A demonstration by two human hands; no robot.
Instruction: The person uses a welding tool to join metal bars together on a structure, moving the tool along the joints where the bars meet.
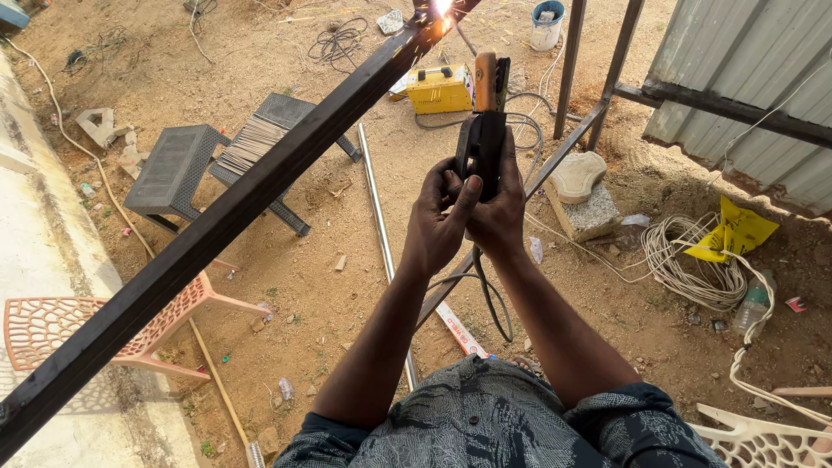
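**Both hands clamped on a welding holder, arc burning on a steel bar**

The left hand (pixel 439 224) and the right hand (pixel 498 212) are closed together around a dark electrode holder (pixel 484 143) with an orange-brown upper part, held upright at arm's length. The left fingers wrap over the front of the grip, thumb pressed against its side; the right hand cups it from behind. A black cable (pixel 490 299) hangs down from below the hands.

Above the holder a bright white spark (pixel 442 7) glows at the top of the frame, right on the long dark steel bar (pixel 217 225) that runs diagonally from lower left to upper right.

Down on the sandy ground, beyond the hands, sits a yellow welding machine (pixel 440 88). A blue and white bucket (pixel 547 23) stands further back near the upright steel posts; something pale shows at its top, too small to identify. A grey plastic stool (pixel 173 169) stands beside a second one carrying a stack of thin rods (pixel 251 143). To the right lie a stone block (pixel 582 198), a coil of pale wire (pixel 693 260) and a clear plastic bottle (pixel 754 305), contents unclear. A corrugated metal sheet (pixel 745 61) closes the right side.
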